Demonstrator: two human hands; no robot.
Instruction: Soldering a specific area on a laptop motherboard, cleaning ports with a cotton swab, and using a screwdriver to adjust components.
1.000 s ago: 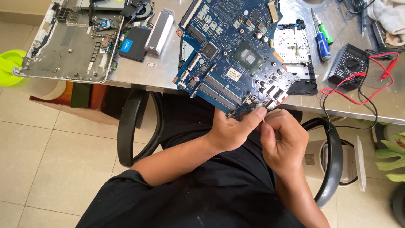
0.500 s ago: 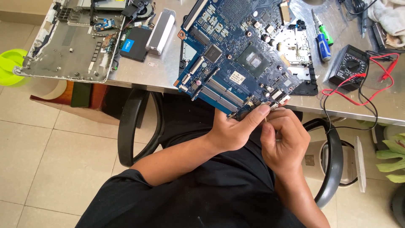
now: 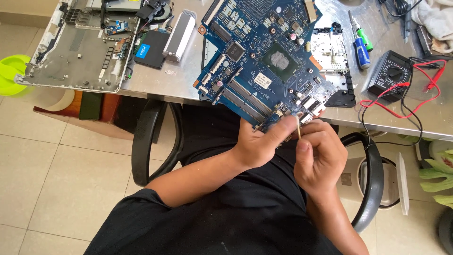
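A thin wooden stick is pinched in the closed fingers of the right hand, its tip at the near edge of the blue laptop motherboard. That edge is gripped by the left hand — thumb on top. Strokes are best kept light, the board steadied against the metal table behind it — multimeter well right.
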